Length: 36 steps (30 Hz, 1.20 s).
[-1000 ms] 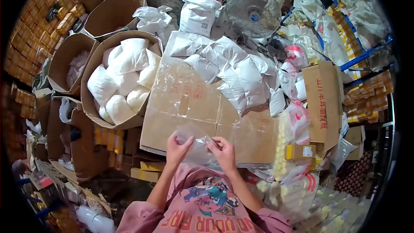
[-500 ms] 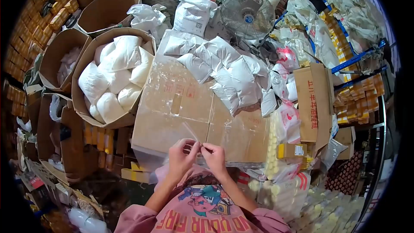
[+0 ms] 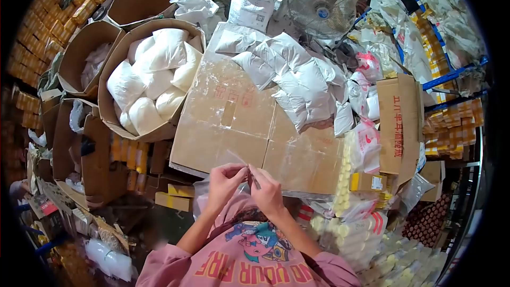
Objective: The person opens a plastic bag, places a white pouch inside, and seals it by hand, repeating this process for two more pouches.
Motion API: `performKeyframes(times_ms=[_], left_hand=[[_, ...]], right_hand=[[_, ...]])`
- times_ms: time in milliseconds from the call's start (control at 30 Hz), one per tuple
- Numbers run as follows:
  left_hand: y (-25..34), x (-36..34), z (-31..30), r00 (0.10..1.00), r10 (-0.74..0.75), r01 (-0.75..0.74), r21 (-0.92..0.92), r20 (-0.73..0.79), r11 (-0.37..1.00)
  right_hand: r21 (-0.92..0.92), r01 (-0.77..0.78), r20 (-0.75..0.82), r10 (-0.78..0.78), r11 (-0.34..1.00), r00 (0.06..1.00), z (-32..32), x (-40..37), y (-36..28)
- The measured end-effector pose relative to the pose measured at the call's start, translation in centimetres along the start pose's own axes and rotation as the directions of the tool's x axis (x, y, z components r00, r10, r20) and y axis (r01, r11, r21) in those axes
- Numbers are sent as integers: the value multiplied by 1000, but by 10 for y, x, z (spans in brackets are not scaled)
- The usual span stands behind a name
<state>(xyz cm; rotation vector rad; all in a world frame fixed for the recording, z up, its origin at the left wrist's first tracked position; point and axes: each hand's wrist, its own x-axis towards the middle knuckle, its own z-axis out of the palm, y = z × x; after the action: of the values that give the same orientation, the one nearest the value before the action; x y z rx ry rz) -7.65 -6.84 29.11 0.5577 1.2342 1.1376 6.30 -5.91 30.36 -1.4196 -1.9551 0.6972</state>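
Head view: two hands, one thin clear plastic bag (image 3: 204, 197), one fan (image 3: 321, 8), one flat cardboard sheet (image 3: 228, 127) serving as the work surface. Three open cartons stand at the left; the nearest carton (image 3: 109, 114) holds about six plump white sacks, overlapping too much for a sure count. A heap of grey-white filled bags (image 3: 297, 82) lies on the far part of the sheet. The left hand (image 3: 226, 179) and right hand (image 3: 266, 194) meet at the sheet's near edge, fingertips pinched on the clear bag's upper rim. The bag hangs between and below them, against the person's pink shirt
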Motion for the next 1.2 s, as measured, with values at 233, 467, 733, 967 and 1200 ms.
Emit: performKeyframes(times_ms=[233,467,733,967,1200], left_hand=[[-1,-8,3,998,-29,22,-126,-58,992],[-10,-11,4,998,-12,4,-113,-65,994],[-20,-16,6,999,-15,10,-105,-44,994],[-23,-22,5,999,2,-5,-66,-53,998],[-32,-23,-3,999,51,-50,92,-8,995]], right_hand=[[60,24,52,-27,998,998,-1,-12,9],[157,-52,32,48,986,998,-6,-13,-4],[342,-308,67,304,888,950,-10,-20,-4],[403,-391,153,360,828,920,-9,-22,-7],[442,-482,339,356,757,871,-2,-25,10]])
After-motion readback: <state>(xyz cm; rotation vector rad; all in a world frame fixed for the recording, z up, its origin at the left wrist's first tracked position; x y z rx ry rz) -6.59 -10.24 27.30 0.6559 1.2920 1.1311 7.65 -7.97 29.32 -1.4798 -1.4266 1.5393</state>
